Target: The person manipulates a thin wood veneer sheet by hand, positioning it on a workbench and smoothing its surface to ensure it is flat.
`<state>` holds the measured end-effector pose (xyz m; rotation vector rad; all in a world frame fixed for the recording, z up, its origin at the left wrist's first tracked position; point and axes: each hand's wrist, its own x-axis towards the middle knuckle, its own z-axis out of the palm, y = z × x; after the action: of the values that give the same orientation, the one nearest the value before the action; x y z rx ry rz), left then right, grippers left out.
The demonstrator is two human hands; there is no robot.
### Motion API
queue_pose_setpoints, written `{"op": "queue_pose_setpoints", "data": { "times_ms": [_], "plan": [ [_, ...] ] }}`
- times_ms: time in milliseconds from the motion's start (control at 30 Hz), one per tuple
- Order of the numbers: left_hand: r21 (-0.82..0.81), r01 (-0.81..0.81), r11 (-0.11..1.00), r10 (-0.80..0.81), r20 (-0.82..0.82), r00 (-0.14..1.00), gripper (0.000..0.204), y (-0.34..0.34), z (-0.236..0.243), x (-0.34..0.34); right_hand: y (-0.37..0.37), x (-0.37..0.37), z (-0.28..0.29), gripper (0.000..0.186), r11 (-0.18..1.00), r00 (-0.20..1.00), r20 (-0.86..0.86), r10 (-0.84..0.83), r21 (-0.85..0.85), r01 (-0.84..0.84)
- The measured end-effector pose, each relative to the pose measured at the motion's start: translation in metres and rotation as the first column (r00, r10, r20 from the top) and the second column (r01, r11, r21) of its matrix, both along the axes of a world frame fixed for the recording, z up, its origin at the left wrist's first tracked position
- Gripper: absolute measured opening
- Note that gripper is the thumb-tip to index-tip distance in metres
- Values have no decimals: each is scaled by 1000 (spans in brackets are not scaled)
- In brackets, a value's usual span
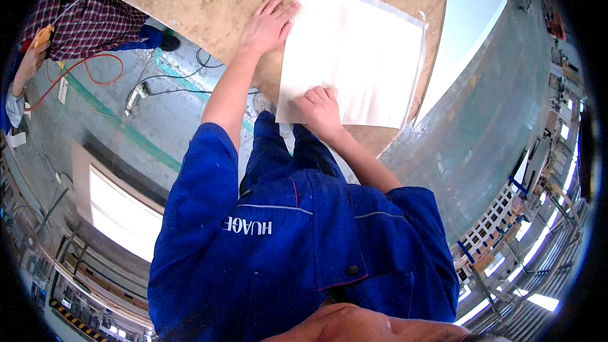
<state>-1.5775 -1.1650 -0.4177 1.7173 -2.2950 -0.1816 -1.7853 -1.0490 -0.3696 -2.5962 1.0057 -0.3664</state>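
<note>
A pale rectangular sheet (361, 50) with a translucent strip along its top edge lies on a tan board worktable (209, 0). My left hand (268, 25) rests beside the sheet's upper left edge, fingers apart, fingertips at that edge. My right hand (320, 104) is on the sheet near its lower left corner, fingers curled; whether they hold anything is hidden.
A white panel (468, 19) lies right of the sheet. At upper left, another person in plaid (82, 19) holds a yellow tool (42, 35). An orange hose (101, 82) and black cables (171, 77) cross the floor. A framed panel (114, 209) stands at lower left.
</note>
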Motion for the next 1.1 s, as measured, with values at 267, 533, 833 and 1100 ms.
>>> {"op": "queue_pose_setpoints", "data": {
  "times_ms": [267, 533, 833, 1100],
  "plan": [
    [-20, 7, 1000, -8, -54, 999, 47, 2, 2, 1, -8, 11, 3, 12, 1000, 999, -28, -15, -21, 14],
    [-20, 13, 1000, -13, -8, 1000, 45, 3, 2, 1, -11, 6, -1, 18, 998, 999, -11, -45, -32, 45],
    [-17, 34, 999, -33, 21, 999, 41, 3, 4, 1, -92, -18, 4, 8, 970, 970, 5, -243, -26, 243],
    [-49, 30, 998, -33, -55, 998, 38, 5, 6, 0, -154, -22, -13, 7, 943, 947, 21, -321, -86, 321]
  ]
}}
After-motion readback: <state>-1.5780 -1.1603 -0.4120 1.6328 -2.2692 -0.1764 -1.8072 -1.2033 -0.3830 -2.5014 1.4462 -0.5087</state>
